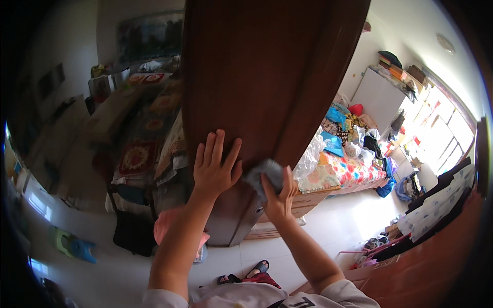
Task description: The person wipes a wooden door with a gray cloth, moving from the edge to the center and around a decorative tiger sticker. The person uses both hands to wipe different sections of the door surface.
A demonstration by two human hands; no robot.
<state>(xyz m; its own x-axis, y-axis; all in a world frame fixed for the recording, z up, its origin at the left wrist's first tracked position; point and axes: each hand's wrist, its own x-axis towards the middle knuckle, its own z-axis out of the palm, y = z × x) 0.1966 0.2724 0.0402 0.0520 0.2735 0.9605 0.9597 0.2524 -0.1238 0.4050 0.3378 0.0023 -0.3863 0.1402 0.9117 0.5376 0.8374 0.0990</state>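
Note:
A tall dark brown wooden door [257,77] stands upright right in front of me. Flat against its surface rests my left hand [213,164], fingers spread and holding nothing. Lower and to the right, my right hand [280,197] grips a crumpled grey cloth [267,177] and presses it to the door near its right edge. Just below the cloth, a small part that looks like a handle or lock [259,209] shows on the door; its details are hard to make out.
Right of the door, a bed [341,174] is piled with clothes and bags, and a white cabinet [377,97] stands behind. A clothes rack [380,249] is at lower right. Leftward are a dark chair [133,220], a pink item [167,223] and a small blue-green stool [74,245].

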